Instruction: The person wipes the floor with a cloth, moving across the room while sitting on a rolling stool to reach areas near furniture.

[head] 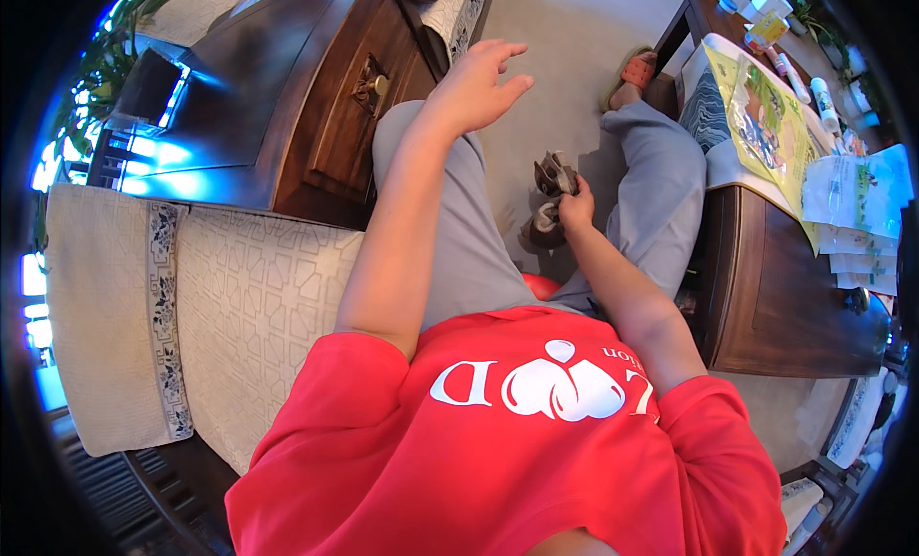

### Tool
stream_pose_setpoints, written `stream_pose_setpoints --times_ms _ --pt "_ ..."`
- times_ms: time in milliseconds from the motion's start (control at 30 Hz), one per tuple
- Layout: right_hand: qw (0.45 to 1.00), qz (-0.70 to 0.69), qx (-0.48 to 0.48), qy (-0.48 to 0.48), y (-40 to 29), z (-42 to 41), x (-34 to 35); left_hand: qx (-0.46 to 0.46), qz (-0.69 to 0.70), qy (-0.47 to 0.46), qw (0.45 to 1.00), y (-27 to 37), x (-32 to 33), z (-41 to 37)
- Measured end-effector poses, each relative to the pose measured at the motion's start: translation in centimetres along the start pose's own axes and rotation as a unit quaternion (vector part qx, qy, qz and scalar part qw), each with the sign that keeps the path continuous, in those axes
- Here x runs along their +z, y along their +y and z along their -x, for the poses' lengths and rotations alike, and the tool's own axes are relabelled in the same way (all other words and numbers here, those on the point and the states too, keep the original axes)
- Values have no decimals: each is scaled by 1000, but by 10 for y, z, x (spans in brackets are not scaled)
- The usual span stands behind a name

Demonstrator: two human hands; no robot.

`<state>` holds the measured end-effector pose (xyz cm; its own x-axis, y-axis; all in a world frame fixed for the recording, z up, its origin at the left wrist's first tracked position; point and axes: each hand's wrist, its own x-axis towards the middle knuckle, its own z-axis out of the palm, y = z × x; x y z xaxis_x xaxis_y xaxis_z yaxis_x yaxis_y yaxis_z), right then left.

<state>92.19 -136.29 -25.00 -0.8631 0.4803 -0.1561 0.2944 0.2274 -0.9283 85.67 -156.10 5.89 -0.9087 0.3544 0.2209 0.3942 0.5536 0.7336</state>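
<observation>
My left hand is raised over my left knee, beside the drawer front of a dark wooden cabinet. Its fingers are apart and nothing is in them. Lower down, between my legs, my right hand grips what looks like a brown shoe. A second, similar brown shoe with a pale lining shows just below it. Whether the hand also holds that one, I cannot tell. On my right foot is an orange-strapped sandal; my left foot is hidden.
At right stands a dark wooden table bearing a yellow printed plastic bag, overhanging clear plastic packets and white bottles. A cream patterned seat cushion lies to my left. A round brass knob juts from the cabinet drawer.
</observation>
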Motion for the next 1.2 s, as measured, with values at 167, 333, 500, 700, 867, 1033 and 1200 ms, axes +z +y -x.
stream_pose_setpoints --times_ms 167,333,500,700,867,1033,1200 --pt "997 8 27 -72 -83 -24 -13 2 -8 5 1000 1 -15 -3" --pt "985 113 -118 -58 -134 -97 -3 4 -19 -35 999 2 -12 -24" --pt "963 208 -142 -92 -196 -165 10 -28 -51 -117 991 -1 -14 -68" --pt "920 319 -194 -123 -211 -258 11 -99 -129 -190 968 -35 6 -103" --pt "920 348 -163 -75 -110 -367 -20 -78 -98 -266 956 -34 -8 -83" --pt "930 365 17 -26 45 -394 -45 -115 -109 -199 967 -40 -31 -91" --pt "806 577 5 -129 23 -283 40 -153 -102 -243 952 -55 -24 -99"
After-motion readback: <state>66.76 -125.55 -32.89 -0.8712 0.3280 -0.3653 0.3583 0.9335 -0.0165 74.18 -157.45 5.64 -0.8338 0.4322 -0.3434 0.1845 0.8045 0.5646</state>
